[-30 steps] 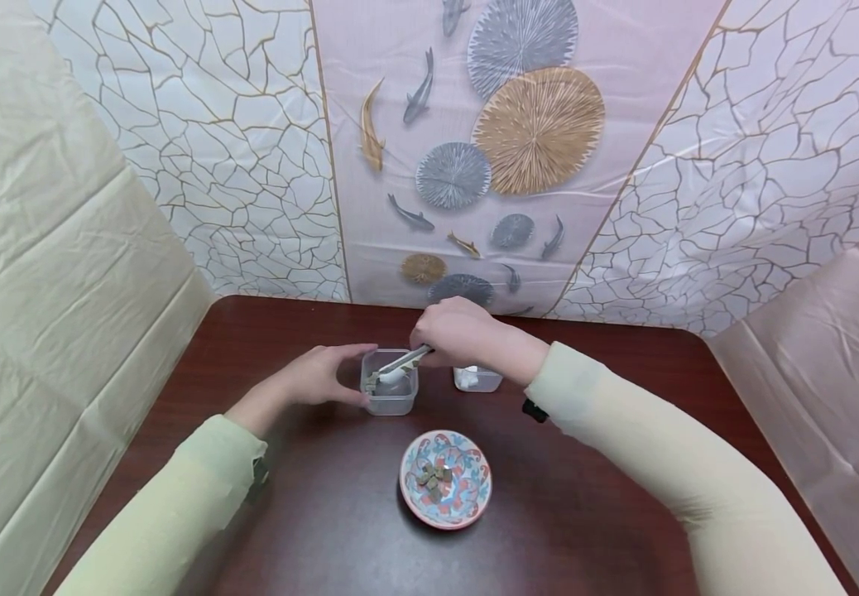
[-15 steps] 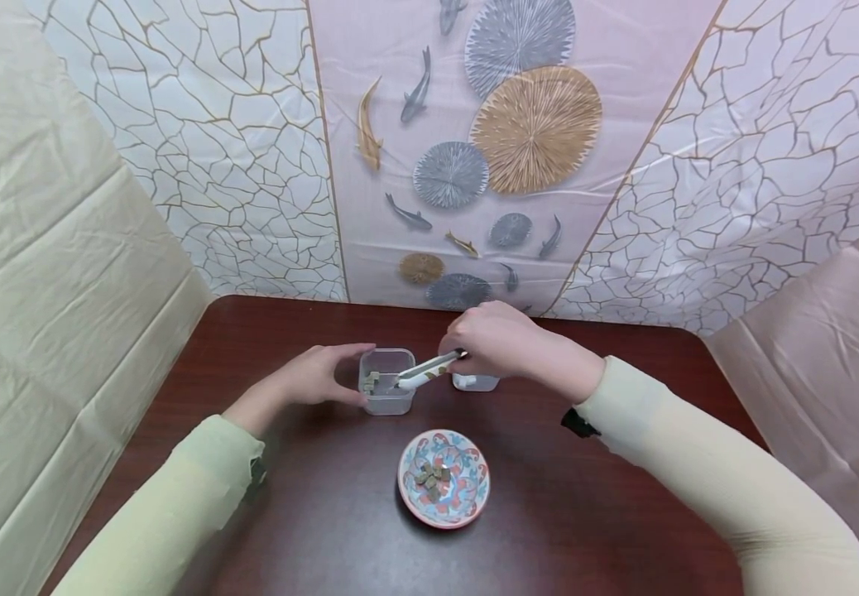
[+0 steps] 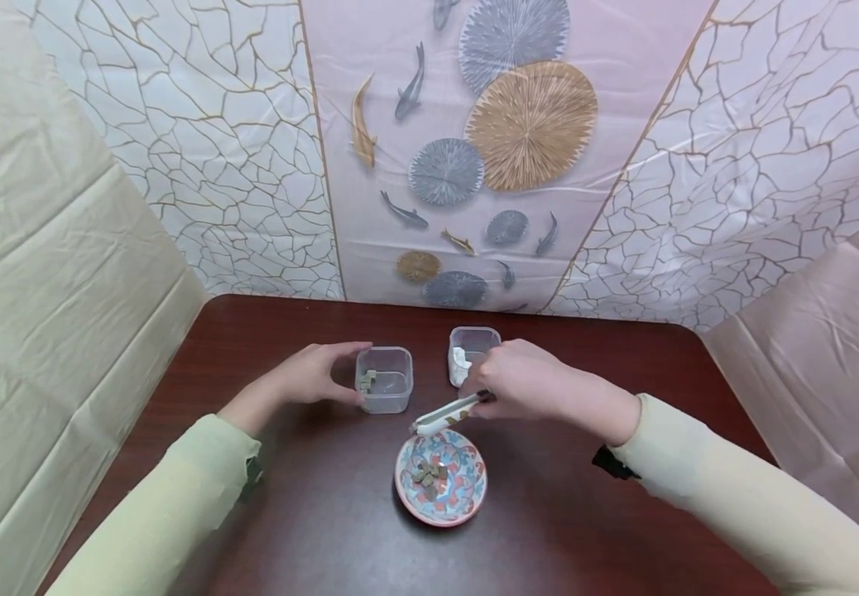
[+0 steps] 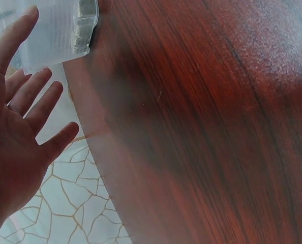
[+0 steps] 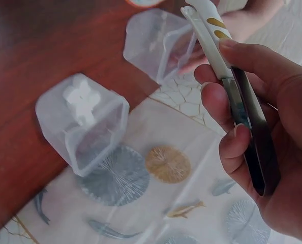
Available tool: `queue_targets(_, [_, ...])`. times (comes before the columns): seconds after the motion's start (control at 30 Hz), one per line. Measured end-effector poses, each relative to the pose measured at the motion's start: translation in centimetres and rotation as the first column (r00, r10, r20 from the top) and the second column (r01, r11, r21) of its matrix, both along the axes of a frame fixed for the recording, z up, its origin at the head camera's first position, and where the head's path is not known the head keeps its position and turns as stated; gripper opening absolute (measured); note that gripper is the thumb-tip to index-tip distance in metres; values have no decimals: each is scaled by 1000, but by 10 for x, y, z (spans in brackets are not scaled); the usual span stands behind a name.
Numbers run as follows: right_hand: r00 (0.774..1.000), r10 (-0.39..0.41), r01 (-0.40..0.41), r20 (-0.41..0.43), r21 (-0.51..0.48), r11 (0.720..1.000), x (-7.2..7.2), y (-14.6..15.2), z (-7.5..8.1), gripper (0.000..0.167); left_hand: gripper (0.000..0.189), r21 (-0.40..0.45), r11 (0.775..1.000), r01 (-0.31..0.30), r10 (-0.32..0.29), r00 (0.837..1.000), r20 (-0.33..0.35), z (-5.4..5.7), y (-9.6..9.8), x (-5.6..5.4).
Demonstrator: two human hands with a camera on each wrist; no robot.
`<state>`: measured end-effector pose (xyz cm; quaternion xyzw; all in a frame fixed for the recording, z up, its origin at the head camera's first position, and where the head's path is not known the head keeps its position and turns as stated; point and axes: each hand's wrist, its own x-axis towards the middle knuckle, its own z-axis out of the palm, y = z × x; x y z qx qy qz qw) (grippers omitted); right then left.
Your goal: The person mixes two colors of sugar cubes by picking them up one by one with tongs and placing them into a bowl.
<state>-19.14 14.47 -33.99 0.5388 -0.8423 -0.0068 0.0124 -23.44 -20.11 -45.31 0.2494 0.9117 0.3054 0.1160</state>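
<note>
My right hand [image 3: 519, 377] grips a pair of small tongs [image 3: 446, 415] with white arms, gold marks and a dark metal bend that shows in the right wrist view. Their tips are at the far rim of a patterned bowl [image 3: 465, 499], with a small grey-brown piece [image 3: 414, 428] at them. Several grey-brown cubes [image 3: 429, 478] lie in the bowl. My left hand [image 3: 314, 377] spreads thumb and fingers at the left side of a clear plastic container [image 3: 387, 406], fingertips at its wall. A few similar cubes [image 4: 84, 28] sit inside against one side.
A second clear container [image 3: 476, 335], holding white pieces [image 3: 460, 364], stands behind my right hand. The dark wooden table [image 3: 310, 513] ends at the back against a patterned cloth [image 3: 266, 207]. Pale cloth walls stand at both sides.
My right hand and the tongs have moved out of the left container, rightward and nearer, to the bowl's far rim. The second container shows more fully. My left hand stays at its container.
</note>
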Motion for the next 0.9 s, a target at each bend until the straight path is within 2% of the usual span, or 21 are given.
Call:
queue_targets(0.3, [999, 41, -43, 20, 62, 997, 12, 5, -18, 10, 92, -4, 1000, -3, 3, 1000, 30, 1, 0, 0])
queue_targets(0.47, [998, 52, -54, 39, 67, 996, 15, 4, -24, 10, 92, -11, 1000, 15, -15, 1000, -9, 1, -1, -1])
queue_targets(0.57, [998, 45, -49, 46, 70, 996, 16, 2, -26, 11, 92, -13, 1000, 19, -19, 1000, -23, 2, -2, -1])
queue_targets(0.9, [1000, 16, -17, 16, 85, 996, 15, 3, -26, 11, 92, -9, 1000, 15, -15, 1000, 3, 3, -1, 0])
